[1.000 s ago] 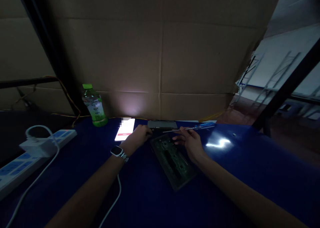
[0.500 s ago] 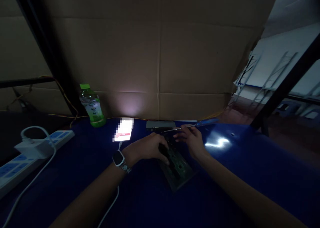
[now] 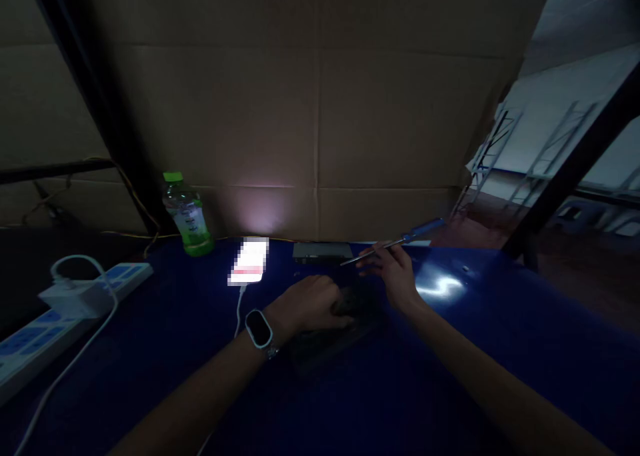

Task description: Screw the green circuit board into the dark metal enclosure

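My left hand (image 3: 315, 304), with a watch (image 3: 259, 329) on its wrist, is closed on the near left part of a dark circuit board (image 3: 330, 339). The board is dim and blurred on the blue table (image 3: 320, 416). To the right, my right hand (image 3: 393, 269) holds a screwdriver (image 3: 423, 229) with a blue handle, its metal shaft pointing left above the board's far side. A flat grey box (image 3: 323, 251) lies behind the board, near the cardboard wall.
A lit phone (image 3: 250, 261) with a white cable stands left of the box. Further left are a green-capped bottle (image 3: 190, 223) and a white power strip (image 3: 30, 336) with a plugged-in adapter (image 3: 75, 297). Dark frame posts rise at both sides.
The circuit board has turned, its near corner swinging left. My left hand has shifted slightly right and down with it. My right hand has moved a little right, the screwdriver tilting more steeply.
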Available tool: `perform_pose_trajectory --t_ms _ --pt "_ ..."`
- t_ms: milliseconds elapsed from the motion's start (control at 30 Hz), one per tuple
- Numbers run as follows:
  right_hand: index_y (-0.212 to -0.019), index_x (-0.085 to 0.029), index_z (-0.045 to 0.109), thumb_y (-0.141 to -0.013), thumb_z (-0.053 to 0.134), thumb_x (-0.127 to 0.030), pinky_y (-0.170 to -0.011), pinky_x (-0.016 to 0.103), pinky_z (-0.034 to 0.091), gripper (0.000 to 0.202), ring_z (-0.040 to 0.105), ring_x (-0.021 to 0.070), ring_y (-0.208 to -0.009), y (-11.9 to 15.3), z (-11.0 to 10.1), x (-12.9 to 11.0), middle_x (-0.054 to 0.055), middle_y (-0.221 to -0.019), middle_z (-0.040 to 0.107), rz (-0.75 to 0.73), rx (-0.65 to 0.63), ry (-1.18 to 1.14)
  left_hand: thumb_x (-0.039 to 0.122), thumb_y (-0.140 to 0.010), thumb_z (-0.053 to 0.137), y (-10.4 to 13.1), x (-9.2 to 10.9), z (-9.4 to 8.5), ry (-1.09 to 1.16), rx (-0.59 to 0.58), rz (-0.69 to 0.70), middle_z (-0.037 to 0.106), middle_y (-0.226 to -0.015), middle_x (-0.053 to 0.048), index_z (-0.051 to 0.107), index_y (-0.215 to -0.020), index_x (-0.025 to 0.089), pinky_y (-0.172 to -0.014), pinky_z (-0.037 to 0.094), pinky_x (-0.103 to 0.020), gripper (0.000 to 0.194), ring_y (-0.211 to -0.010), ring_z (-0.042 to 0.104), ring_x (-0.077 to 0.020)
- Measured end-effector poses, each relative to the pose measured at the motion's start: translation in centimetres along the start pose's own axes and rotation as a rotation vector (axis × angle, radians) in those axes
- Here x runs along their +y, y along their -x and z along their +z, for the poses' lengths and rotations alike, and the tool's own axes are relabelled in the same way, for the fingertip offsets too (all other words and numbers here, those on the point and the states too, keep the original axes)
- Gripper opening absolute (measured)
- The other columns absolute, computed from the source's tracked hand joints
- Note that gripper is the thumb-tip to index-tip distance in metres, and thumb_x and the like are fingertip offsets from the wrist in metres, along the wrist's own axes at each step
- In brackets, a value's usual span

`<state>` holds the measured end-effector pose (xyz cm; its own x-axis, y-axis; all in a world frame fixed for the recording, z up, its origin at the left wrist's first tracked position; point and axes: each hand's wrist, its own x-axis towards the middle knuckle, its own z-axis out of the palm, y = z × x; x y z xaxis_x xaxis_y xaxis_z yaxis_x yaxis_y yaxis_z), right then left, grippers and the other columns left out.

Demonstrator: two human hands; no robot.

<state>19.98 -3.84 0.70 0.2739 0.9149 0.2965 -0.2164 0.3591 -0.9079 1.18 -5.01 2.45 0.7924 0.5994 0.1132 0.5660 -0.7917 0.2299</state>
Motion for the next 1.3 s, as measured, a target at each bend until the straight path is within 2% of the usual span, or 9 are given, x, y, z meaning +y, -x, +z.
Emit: perform_pose_trajectory --t_ms 133,233,400,500,600,667,900,1100,1300 --pt "-0.084 -0.023 0.049 -0.077 0.068 -0.04 -0.044 0.027 0.051 0.026 0.064 0.015 -0.052 0.2 0.1 0.1 -0.002 -0.07 0.063 -0.026 -0.026 -0.003 0.031 -0.081 0.06 -0.6 0.8 0.8 0.016 0.026 -0.071 0.061 -0.06 -0.003 0.067 -0.067 0.015 -0.052 0.031 -0.029 0.023 -0.052 0.051 -0.0143" --pt "-0.084 -0.023 0.048 -0.078 0.067 -0.04 -0.042 0.025 0.05 0.027 0.062 0.0132 -0.051 0.4 0.4 0.2 -0.004 -0.071 0.06 -0.036 -0.059 0.015 0.032 -0.083 0.059 -0.8 0.7 1.4 0.064 0.077 -0.144 0.057 -0.054 -0.002 0.066 -0.062 0.015 -0.05 0.03 -0.029 0.028 -0.047 0.047 -0.0123" --pt "-0.086 -0.024 0.044 -0.083 0.063 -0.043 -0.041 0.023 0.049 0.028 0.059 0.0104 -0.048 0.5 0.6 0.1 -0.005 -0.072 0.057 -0.069 -0.136 0.056 0.039 -0.092 0.046 -0.6 -2.2 1.3 0.169 0.151 -0.175 0.057 -0.054 -0.001 0.064 -0.065 0.016 -0.048 0.03 -0.028 0.04 -0.045 0.046 -0.0111" --pt "-0.087 -0.024 0.042 -0.085 0.061 -0.045 -0.041 0.024 0.049 0.028 0.058 0.01 -0.046 0.4 0.5 0.0 -0.005 -0.071 0.057 -0.109 -0.173 0.112 0.03 -0.087 0.055 -0.5 -4.2 1.3 0.19 0.301 -0.112 0.066 -0.081 -0.005 0.066 -0.091 0.016 -0.062 0.044 -0.028 0.018 -0.072 0.06 -0.0166" --pt "-0.088 -0.025 0.041 -0.086 0.059 -0.046 -0.042 0.025 0.049 0.028 0.057 0.0104 -0.044 0.1 0.5 0.0 -0.005 -0.069 0.057 -0.151 -0.202 0.186 0.017 -0.083 0.055 -0.9 -5.4 1.4 0.146 0.41 -0.032 0.063 -0.107 -0.01 0.065 -0.107 0.017 -0.087 0.046 -0.036 0.026 -0.101 0.058 -0.0226" --pt "-0.088 -0.025 0.042 -0.087 0.057 -0.046 -0.043 0.026 0.05 0.026 0.057 0.0109 -0.044 -0.2 0.6 0.0 -0.005 -0.067 0.056 -0.179 -0.225 0.246 0.015 -0.085 0.053 -1.3 -5.8 1.6 0.163 0.401 0.0 0.064 -0.108 -0.009 0.066 -0.108 0.017 -0.09 0.045 -0.037 0.027 -0.102 0.058 -0.0224" --pt "-0.087 -0.021 0.052 -0.089 0.053 -0.045 -0.039 0.024 0.047 0.024 0.056 0.012 -0.043 -1.8 2.8 -0.5 -0.005 -0.058 0.054 -0.223 -0.364 0.497 0.011 -0.081 0.055 -2.9 -6.9 0.7 0.292 0.268 0.059 0.071 -0.084 -0.006 0.072 -0.086 0.016 -0.072 0.046 -0.029 0.018 -0.076 0.063 -0.0168" --pt "-0.081 -0.019 0.055 -0.092 0.048 -0.041 -0.042 0.024 0.045 0.026 0.058 0.0131 -0.043 -3.2 4.7 -1.2 -0.001 -0.057 0.058 -0.34 -0.409 0.663 0.003 -0.077 0.046 -3.5 -6.3 -0.1 0.584 0.332 0.084 0.071 -0.087 -0.005 0.071 -0.091 0.013 -0.072 0.047 -0.026 0.03 -0.077 0.062 -0.0148" --pt "-0.082 -0.019 0.056 -0.094 0.047 -0.037 -0.049 0.025 0.046 0.024 0.059 0.0137 -0.051 -3.1 4.8 -0.7 0.0 -0.063 0.06 -0.419 -0.426 0.723 0.015 -0.087 0.052 -2.5 -5.6 0.8 0.717 0.393 0.025 0.072 -0.094 -0.007 0.072 -0.1 0.014 -0.079 0.048 -0.029 0.024 -0.088 0.065 -0.0183"
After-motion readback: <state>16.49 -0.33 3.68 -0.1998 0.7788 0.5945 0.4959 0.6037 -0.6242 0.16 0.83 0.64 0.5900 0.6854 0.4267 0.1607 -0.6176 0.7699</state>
